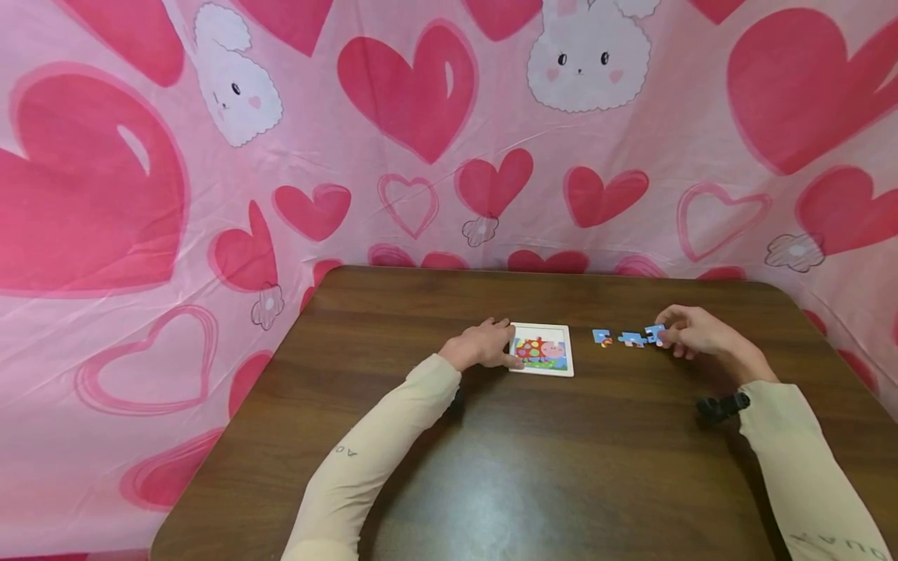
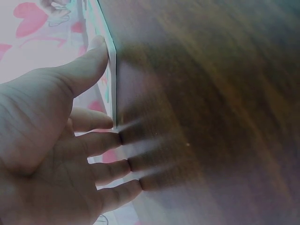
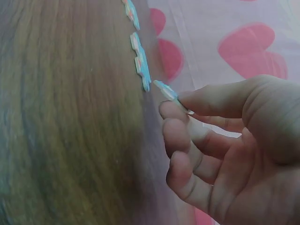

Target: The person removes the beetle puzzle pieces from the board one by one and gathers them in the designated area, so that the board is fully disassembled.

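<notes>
A white-framed puzzle tray (image 1: 570, 352) lies on the table, part filled with a picture of a pink pig in a red spotted outfit. My left hand (image 1: 484, 345) rests at its left edge, fingers extended, thumb on the frame; the left wrist view shows the thumb against the tray's edge (image 2: 114, 75). To the tray's right lie two blue puzzle pieces (image 1: 602, 336), (image 1: 632, 340). My right hand (image 1: 694, 333) pinches a third blue piece (image 1: 655, 334) between thumb and fingers; in the right wrist view this piece (image 3: 167, 91) is tilted, close to the row of others.
The brown wooden table (image 1: 533, 467) extends around the tray and pieces. Behind it hangs a pink cloth (image 1: 435, 101) with hearts and rabbits. A black wrist device (image 1: 722, 407) is at the right cuff.
</notes>
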A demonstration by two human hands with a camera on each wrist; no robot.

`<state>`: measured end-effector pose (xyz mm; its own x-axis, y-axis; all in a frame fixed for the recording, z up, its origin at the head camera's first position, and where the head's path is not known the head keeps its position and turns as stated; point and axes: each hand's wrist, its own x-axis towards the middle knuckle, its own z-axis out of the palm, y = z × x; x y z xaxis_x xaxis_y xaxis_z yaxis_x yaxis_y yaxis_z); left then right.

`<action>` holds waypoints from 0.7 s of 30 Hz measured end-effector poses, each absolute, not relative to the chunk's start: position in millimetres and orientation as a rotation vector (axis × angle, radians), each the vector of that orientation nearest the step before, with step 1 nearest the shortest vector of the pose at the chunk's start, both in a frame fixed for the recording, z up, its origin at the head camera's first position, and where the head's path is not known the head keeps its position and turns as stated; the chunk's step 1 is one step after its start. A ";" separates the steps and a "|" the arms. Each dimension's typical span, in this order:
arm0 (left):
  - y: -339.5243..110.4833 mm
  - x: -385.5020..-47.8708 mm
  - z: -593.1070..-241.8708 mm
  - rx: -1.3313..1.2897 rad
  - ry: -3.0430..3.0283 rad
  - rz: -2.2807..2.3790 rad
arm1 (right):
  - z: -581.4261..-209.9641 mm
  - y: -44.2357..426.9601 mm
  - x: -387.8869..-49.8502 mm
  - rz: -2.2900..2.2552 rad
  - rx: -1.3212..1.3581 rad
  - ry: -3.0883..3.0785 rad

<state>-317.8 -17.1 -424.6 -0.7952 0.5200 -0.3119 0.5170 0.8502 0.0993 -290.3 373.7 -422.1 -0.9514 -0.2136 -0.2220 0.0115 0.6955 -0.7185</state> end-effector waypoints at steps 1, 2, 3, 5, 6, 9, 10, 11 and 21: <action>-16.9 -317.8 -424.6 0.778 2.696 0.012 | -422.6 374.1 -289.9 -1.105 -0.160 2.617; -16.9 -317.6 -424.4 0.777 2.695 0.013 | -423.2 374.6 -289.7 -1.093 -0.164 2.619; -16.8 -317.6 -424.6 0.777 2.694 0.011 | -423.9 375.2 -289.8 -1.084 -0.162 2.619; -16.7 -317.6 -424.5 0.779 2.694 0.009 | -424.9 375.7 -289.9 -1.066 -0.166 2.631; -16.8 -317.8 -424.6 0.781 2.694 0.008 | -425.0 376.1 -290.2 -1.054 -0.166 2.637; -16.9 -318.0 -424.8 0.779 2.693 0.015 | -425.8 377.6 -290.3 -1.012 -0.153 2.661; -16.9 -318.0 -424.7 0.777 2.693 0.017 | -425.8 378.1 -290.4 -0.995 -0.149 2.668; -17.0 -318.1 -424.6 0.775 2.692 0.020 | -425.9 378.7 -290.4 -0.980 -0.140 2.673; -17.2 -319.0 -426.6 0.773 2.695 0.030 | -427.2 380.9 -291.6 -0.933 -0.102 2.675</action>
